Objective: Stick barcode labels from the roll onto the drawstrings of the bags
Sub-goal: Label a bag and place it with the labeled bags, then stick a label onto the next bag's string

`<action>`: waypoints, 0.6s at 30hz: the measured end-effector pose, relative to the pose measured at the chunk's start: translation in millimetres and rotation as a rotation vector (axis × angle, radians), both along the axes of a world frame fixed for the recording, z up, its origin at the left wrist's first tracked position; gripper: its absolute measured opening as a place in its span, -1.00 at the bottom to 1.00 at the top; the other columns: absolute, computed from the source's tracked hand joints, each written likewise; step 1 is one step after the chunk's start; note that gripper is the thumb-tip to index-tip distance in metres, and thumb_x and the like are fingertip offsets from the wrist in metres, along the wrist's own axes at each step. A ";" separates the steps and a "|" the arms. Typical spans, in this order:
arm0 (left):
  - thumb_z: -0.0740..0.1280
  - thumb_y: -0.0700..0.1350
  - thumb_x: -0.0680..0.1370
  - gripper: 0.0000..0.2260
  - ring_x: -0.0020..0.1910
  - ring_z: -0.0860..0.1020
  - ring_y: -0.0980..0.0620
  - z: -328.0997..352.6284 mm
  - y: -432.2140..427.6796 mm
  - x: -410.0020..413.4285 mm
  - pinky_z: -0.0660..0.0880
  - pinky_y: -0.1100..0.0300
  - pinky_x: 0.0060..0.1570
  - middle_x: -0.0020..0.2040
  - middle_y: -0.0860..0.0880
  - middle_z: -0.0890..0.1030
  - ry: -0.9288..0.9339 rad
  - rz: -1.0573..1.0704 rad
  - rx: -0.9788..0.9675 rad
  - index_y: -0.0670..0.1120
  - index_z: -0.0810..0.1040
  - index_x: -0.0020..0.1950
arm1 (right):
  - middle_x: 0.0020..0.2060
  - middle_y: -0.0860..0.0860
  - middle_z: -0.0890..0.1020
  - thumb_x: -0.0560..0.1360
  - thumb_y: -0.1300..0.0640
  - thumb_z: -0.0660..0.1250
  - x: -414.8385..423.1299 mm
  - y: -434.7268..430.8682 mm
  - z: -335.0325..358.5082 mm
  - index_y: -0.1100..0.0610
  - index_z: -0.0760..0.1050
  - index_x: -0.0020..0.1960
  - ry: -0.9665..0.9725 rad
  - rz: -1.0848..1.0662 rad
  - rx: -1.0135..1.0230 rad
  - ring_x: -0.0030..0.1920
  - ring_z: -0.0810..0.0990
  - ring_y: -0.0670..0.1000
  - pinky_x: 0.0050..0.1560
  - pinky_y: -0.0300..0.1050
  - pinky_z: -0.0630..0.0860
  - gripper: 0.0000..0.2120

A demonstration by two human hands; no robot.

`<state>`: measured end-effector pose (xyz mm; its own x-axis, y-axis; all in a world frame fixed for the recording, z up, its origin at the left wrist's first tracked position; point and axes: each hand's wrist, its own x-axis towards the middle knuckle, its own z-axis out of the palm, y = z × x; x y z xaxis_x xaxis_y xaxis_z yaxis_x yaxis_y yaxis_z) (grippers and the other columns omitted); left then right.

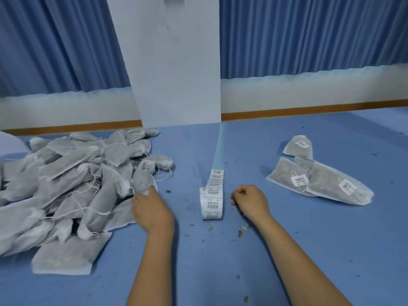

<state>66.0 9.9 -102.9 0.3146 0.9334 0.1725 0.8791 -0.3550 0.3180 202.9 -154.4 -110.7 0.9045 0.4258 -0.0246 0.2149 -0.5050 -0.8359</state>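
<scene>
Touching the pile of unlabelled bags (66, 184) with my left hand (150, 208) on the blue surface (220, 261).
The pile spreads left of that hand, whose fingers lie on a bag at its edge; I cannot tell whether they grip it. A few bags carrying barcode labels (299, 180) lie well right of my right hand (249, 202). The label roll (212, 204) stands on edge between both hands, its backing strip (217, 149) trailing away. My right hand rests beside it, fingers curled in, nothing visible inside. Green crumbs (240, 233) lie near its wrist.
</scene>
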 end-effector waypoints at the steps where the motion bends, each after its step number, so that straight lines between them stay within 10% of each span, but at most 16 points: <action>1: 0.23 -0.34 0.56 -0.63 0.22 0.44 -0.17 -0.3 4.3 -2.5 0.42 0.06 0.14 0.26 -0.22 0.43 -0.017 -0.009 0.016 -0.12 0.38 0.36 | -0.37 -0.09 0.66 0.44 0.18 0.23 1.2 0.9 -0.8 0.14 0.60 -0.24 -0.007 0.007 -0.012 -0.47 0.48 -0.11 -0.32 -0.21 0.43 -0.81; 6: 0.19 -0.41 0.53 -0.56 0.06 0.50 -0.26 -1.9 3.5 -6.1 0.39 -0.01 0.06 0.19 -0.22 0.45 -0.183 -0.078 0.026 -0.14 0.40 0.38 | -0.43 0.00 0.63 0.46 0.25 0.23 3.1 -1.6 -1.3 0.17 0.56 -0.29 -0.006 -0.005 0.126 -0.49 0.46 -0.08 -0.34 -0.13 0.43 -0.80; 14: 0.26 -0.15 0.58 -0.82 0.17 0.49 -0.08 5.1 6.8 -11.9 0.28 0.09 0.12 0.09 -0.09 0.62 0.043 -0.025 0.112 -0.07 0.54 0.16 | -0.40 -0.07 0.61 0.49 0.22 0.28 -13.4 -3.2 13.0 0.10 0.56 -0.26 -0.139 0.004 0.210 -0.43 0.50 -0.21 -0.33 -0.27 0.36 -0.83; 18: 0.32 -0.09 0.53 -0.85 0.02 0.51 -0.02 18.8 -16.2 -5.7 0.20 0.06 0.19 -0.21 0.03 0.64 -0.414 -0.176 0.158 0.01 0.70 -0.05 | -0.18 -0.06 0.60 0.50 0.23 0.31 -22.0 -3.2 20.9 0.09 0.55 -0.16 -0.262 -0.020 0.244 -0.06 0.54 -0.01 -0.10 -0.26 0.37 -0.90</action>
<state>60.3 -6.4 -84.1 0.3405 0.8242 0.4524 0.6117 -0.5596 0.5592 180.9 -157.6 -89.8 0.8749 0.3726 0.3094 0.4299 -0.3032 -0.8505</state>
